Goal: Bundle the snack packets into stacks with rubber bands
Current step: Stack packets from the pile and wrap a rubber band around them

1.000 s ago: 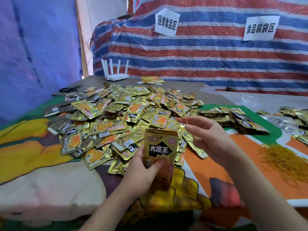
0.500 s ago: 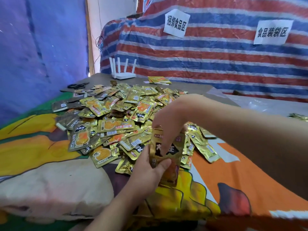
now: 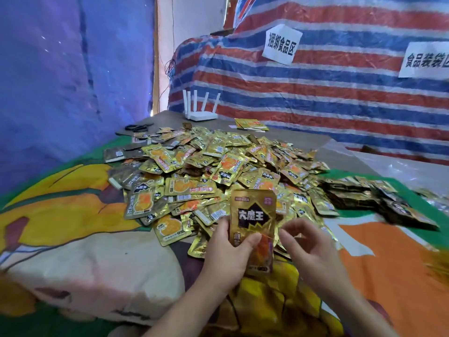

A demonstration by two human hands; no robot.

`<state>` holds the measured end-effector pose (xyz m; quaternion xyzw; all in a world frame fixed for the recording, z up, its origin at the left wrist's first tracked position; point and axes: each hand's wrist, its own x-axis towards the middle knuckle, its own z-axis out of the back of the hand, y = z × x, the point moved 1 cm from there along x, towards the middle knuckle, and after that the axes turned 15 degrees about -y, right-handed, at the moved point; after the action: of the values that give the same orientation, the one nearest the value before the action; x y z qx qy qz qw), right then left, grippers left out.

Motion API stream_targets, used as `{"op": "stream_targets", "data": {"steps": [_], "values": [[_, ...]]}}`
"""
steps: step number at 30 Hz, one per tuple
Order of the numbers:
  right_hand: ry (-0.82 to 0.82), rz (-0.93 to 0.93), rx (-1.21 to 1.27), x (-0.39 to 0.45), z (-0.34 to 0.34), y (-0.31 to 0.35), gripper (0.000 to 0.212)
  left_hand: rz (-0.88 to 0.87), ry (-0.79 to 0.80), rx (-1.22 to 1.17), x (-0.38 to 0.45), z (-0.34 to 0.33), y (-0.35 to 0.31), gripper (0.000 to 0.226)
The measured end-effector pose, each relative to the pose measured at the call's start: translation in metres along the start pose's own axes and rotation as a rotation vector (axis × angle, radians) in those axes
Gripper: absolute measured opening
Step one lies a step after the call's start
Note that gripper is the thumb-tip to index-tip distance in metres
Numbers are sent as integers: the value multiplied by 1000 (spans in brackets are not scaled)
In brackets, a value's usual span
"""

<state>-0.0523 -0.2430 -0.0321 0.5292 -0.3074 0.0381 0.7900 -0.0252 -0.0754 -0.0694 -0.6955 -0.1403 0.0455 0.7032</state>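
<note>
My left hand (image 3: 226,254) grips a stack of gold snack packets (image 3: 252,215) upright, thumb across its front, just in front of me. My right hand (image 3: 308,246) is close to the stack's right edge with its fingers curled. Thumb and forefinger pinch what looks like a thin yellow rubber band (image 3: 283,231); the band is barely visible. A big heap of loose gold packets (image 3: 218,171) lies on the table behind the stack.
Dark bundled stacks (image 3: 369,198) lie to the right on the green part of the colourful cloth (image 3: 73,215). A white router (image 3: 200,113) and black scissors (image 3: 136,128) are at the far edge. A striped tarp (image 3: 315,98) closes the back, a blue sheet the left.
My right hand reached over the top of the stack and has come back down to its right side. My left hand keeps holding the stack. The view swung left.
</note>
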Motion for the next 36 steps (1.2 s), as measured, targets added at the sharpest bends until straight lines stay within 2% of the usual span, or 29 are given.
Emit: {"op": "stream_targets", "data": {"steps": [3,6,8,10,11,13,15,17,20,23,25,29,34,36], "values": [[-87,34,121,7,-1,17,10,-24,45,65,-1,-1,-3,32],[-175,69,-49,7,-6,9,21,5,38,55,-1,-2,-1,32],[-336,-25,-103,0,-2,-6,27,20,23,33,-1,-2,-1,30],[-399,-110,-80,-7,2,-20,25,38,7,19,0,0,0,30],[-357,-114,-60,-10,2,-24,19,44,0,18,0,0,1,32],[-165,-145,-24,-13,-3,-23,11,58,7,24,0,-1,1,37],[26,-180,-15,-12,-11,-17,31,67,36,19,-2,-3,-1,40],[112,-200,-1,-7,-14,-9,34,65,53,12,-4,-3,-4,40],[125,-256,103,1,-10,-2,31,54,33,21,-5,-1,-6,41],[155,-353,222,1,-3,-3,38,27,27,84,-7,-1,-11,43],[157,-356,232,0,0,-5,43,9,28,122,-9,-1,-14,47],[129,-325,185,0,5,-10,35,-69,61,171,-14,-3,-19,54],[85,-413,330,9,19,-8,45,-281,94,193,-10,-21,-40,36],[9,-473,366,20,26,-9,45,-308,97,130,-4,-35,-54,38]]}}
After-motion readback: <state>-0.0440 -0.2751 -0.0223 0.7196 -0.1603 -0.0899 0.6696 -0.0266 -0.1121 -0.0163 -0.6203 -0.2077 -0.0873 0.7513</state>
